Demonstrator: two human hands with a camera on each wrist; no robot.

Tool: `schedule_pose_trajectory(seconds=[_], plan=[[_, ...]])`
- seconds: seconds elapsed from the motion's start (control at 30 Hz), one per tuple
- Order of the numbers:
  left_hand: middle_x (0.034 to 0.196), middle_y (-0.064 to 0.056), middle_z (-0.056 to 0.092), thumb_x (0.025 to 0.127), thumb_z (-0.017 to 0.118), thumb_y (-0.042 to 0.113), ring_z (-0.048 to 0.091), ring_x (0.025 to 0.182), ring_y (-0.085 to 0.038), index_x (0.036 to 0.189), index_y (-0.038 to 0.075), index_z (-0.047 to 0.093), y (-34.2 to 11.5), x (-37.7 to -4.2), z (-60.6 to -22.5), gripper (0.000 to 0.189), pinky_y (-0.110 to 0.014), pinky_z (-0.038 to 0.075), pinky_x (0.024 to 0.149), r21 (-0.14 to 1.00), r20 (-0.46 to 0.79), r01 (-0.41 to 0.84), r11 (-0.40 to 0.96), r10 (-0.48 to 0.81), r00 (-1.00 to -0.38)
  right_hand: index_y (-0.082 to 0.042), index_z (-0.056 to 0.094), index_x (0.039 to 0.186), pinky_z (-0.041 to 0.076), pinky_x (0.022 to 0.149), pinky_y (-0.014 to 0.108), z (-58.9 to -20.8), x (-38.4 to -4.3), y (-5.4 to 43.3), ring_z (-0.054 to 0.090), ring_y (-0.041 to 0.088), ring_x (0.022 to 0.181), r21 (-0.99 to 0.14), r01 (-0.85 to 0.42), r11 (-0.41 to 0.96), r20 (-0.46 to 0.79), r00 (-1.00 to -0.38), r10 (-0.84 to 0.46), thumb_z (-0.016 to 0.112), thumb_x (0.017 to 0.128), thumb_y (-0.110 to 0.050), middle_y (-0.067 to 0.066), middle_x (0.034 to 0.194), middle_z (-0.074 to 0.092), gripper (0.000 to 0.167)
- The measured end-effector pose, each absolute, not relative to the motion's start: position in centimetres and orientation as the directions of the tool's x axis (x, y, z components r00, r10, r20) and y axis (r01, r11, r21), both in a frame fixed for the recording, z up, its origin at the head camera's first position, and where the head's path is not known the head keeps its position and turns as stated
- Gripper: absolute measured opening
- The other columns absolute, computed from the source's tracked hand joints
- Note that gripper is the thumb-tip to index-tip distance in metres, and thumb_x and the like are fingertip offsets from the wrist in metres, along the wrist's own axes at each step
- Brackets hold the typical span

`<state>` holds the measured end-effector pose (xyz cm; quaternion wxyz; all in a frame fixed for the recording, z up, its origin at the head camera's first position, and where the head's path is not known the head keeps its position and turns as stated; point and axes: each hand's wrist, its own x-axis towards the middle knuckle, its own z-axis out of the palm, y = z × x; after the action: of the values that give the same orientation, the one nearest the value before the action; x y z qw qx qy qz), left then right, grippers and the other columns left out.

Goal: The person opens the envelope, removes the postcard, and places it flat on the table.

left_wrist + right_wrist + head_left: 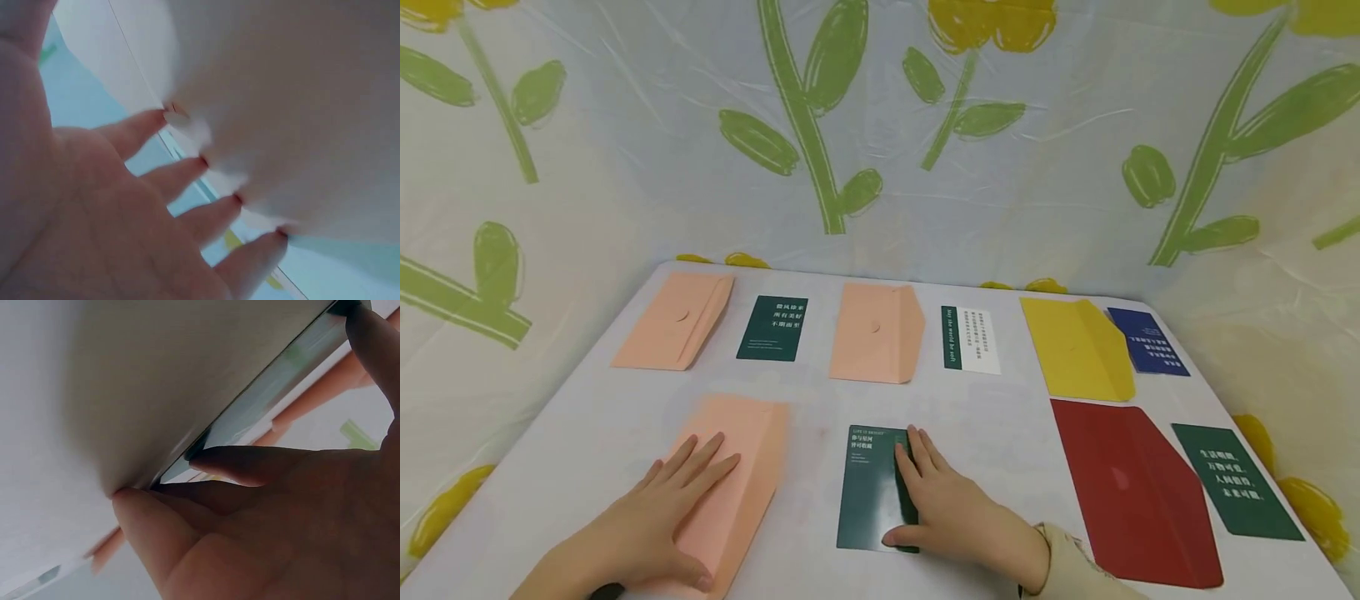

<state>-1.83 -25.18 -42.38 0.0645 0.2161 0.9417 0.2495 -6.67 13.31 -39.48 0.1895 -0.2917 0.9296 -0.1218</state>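
Note:
My left hand point(658, 512) lies with spread fingers on a pink envelope point(741, 446) at the front left, its flap side facing right. In the left wrist view the fingertips of the left hand point(119, 206) press on a pale, blurred surface. A dark green card point(867, 500) with white print lies flat at the front middle. My right hand point(951, 504) touches the card's right side, fingertips near the top corner and thumb near the bottom. Extended fingers of the right hand point(269, 519) meet the card's thin edge in the right wrist view.
Two more pink envelopes point(673, 321) point(868, 329) lie in the back row with a green card point(772, 329) and a white-and-green card point(973, 340). On the right are a yellow envelope point(1071, 350), a blue card point(1146, 342), a red envelope point(1131, 492) and another green card point(1236, 483).

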Motion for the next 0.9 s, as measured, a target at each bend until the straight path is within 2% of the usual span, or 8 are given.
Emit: schedule_pose_trajectory(seconds=[0.1, 0.3, 0.47, 0.63, 0.7, 0.9], plan=[[0.165, -0.006, 0.014, 0.052, 0.076, 0.075, -0.004, 0.151, -0.029, 0.155, 0.018, 0.034, -26.5, -1.6, -42.9, 0.125, -0.056, -0.012, 0.115, 0.503, 0.036, 0.410, 0.761, 0.455, -0.890, 0.004, 0.027, 0.154, 0.047, 0.099, 0.049, -39.4, -6.6, 12.3, 0.013, 0.040, 0.149, -0.319, -0.514, 0.796, -0.286, -0.749, -0.598, 0.069, 0.082, -0.065, 0.026, 0.162, 0.010, 0.107], [0.166, -0.004, 0.010, 0.054, 0.081, 0.066, -0.014, 0.149, -0.018, 0.156, 0.017, 0.033, -29.1, -1.6, -43.3, 0.123, -0.069, -0.018, 0.106, 0.565, 0.052, 0.407, 0.718, 0.461, -0.886, 0.003, 0.029, 0.153, 0.043, 0.104, 0.045, -39.5, -6.5, 10.1, 0.014, 0.040, 0.149, -0.267, -0.545, 0.795, -0.291, -0.741, -0.606, 0.065, 0.084, -0.067, 0.026, 0.161, 0.012, 0.106], [0.167, 0.001, 0.006, 0.053, 0.086, 0.059, -0.019, 0.147, -0.018, 0.156, 0.016, 0.032, -31.2, -1.4, -43.4, 0.124, -0.073, -0.022, 0.100, 0.589, 0.055, 0.390, 0.707, 0.447, -0.893, 0.002, 0.030, 0.153, 0.040, 0.107, 0.044, -39.4, -6.4, 8.5, 0.016, 0.040, 0.148, -0.221, -0.556, 0.802, -0.302, -0.742, -0.598, 0.063, 0.083, -0.070, 0.026, 0.161, 0.014, 0.106], [0.166, 0.005, 0.002, 0.049, 0.090, 0.050, -0.019, 0.147, -0.031, 0.156, 0.016, 0.031, -33.0, -1.3, -43.8, 0.127, -0.077, -0.023, 0.092, 0.605, 0.066, 0.384, 0.697, 0.437, -0.897, 0.002, 0.031, 0.153, 0.040, 0.107, 0.043, -39.4, -6.6, 6.9, 0.017, 0.040, 0.148, -0.170, -0.571, 0.803, -0.310, -0.743, -0.594, 0.062, 0.082, -0.073, 0.026, 0.161, 0.016, 0.108], [0.166, 0.007, 0.002, 0.049, 0.092, 0.048, -0.019, 0.147, -0.032, 0.156, 0.015, 0.031, -33.7, -1.3, -43.9, 0.127, -0.078, -0.024, 0.090, 0.610, 0.069, 0.386, 0.692, 0.438, -0.896, 0.002, 0.031, 0.153, 0.039, 0.108, 0.042, -39.4, -6.6, 6.2, 0.017, 0.040, 0.148, -0.155, -0.577, 0.802, -0.313, -0.742, -0.594, 0.061, 0.082, -0.073, 0.026, 0.160, 0.016, 0.108], [0.166, 0.010, 0.002, 0.049, 0.094, 0.041, -0.021, 0.142, 0.001, 0.155, 0.011, 0.031, -35.1, -1.3, -44.1, 0.127, -0.077, -0.025, 0.089, 0.633, 0.099, 0.407, 0.659, 0.452, -0.886, 0.001, 0.030, 0.154, 0.037, 0.110, 0.040, -39.4, -6.5, 4.1, 0.019, 0.039, 0.148, -0.081, -0.620, 0.781, -0.324, -0.724, -0.609, 0.057, 0.082, -0.075, 0.026, 0.160, 0.018, 0.108]])
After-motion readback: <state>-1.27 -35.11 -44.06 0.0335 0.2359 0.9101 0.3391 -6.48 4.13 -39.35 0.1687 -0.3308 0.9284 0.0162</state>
